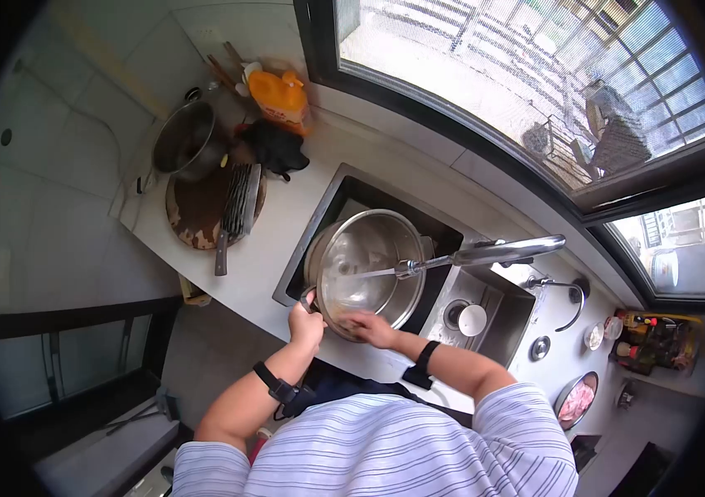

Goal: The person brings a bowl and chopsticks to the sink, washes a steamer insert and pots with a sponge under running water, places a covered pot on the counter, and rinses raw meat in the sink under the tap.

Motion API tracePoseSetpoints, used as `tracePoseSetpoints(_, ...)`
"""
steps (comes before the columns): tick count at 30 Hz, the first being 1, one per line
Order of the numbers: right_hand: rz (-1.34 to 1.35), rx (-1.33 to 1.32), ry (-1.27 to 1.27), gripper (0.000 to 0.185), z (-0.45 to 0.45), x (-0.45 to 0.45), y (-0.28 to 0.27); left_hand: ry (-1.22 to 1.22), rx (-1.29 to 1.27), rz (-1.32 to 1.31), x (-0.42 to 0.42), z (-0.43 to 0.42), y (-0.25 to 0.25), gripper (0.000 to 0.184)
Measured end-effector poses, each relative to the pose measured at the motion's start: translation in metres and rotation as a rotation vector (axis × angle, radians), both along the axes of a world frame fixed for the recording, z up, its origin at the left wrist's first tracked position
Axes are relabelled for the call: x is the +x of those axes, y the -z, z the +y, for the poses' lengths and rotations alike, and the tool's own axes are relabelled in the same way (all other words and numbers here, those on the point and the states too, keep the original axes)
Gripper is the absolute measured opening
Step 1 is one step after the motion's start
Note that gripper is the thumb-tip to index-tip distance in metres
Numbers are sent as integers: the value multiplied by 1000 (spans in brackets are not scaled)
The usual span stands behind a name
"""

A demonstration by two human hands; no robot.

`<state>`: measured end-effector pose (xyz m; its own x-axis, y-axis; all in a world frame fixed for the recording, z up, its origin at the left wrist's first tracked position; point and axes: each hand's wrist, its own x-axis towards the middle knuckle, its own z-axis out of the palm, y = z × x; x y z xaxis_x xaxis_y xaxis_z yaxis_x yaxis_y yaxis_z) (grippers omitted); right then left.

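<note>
A large stainless steel pot (381,228) sits tilted in the left sink basin (340,195), its mouth facing up toward me. My left hand (306,325) is closed around the pot's dark side handle (309,300). My right hand (366,327) reaches over the near rim, its fingers stretched against the inner wall and slightly blurred; I see nothing held in them. Water runs from the faucet (510,251) into the pot, and some shallow water lies on its bottom.
On the left stand a round cutting board (195,207) with a cleaver (241,203), another pot (187,137) and an orange jug (280,95). A white bowl (472,320) is in the right basin. Farther right are a bowl of raw meat (578,401) and a condiment rack (659,340).
</note>
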<state>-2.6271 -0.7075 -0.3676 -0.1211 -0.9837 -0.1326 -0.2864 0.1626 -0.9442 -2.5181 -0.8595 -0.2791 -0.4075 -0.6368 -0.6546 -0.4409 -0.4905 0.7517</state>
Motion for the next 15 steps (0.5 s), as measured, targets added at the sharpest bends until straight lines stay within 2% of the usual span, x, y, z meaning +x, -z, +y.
tracePoseSetpoints(2,641,423,-400,42,9,-52,-55,56,14,-19,-2,-7,-10,63)
tracePoseSetpoints(4,1092,308,-545,34,17,-111,-22,207,-14,-37,-3,-9,-10,64)
tracePoseSetpoints(5,1190,204,-415,31,18,-138,20,295,-22,-100,-6,-12,-13,64)
tracePoseSetpoints(6,1549,11,-479,33,11,-158,15,299,-22,-100,-11,-16,-18,64)
tracePoseSetpoints(8,1648,188,-690,40,-26,-181,-24,314,-11,-57,-17,-24,-30,65)
tracePoseSetpoints(9,1834,-59,-548,39,-35,-187,-31,326,-17,-59,-17,-28,-34,64)
tracePoseSetpoints(12,1747,-81,-376,39,-36,-175,-26,223,40,-16,-7,-32,-35,64)
tracePoseSetpoints(13,1542,47,-314,38,-30,-156,-24,91,-5,31,-2,-29,-20,58)
tracePoseSetpoints(14,1312,168,-112,39,-20,-134,-26,87,-16,39,-1,-28,-21,58)
tracePoseSetpoints(15,1223,325,-15,34,-15,-115,-2,120,-1,7,-2,-27,-22,62)
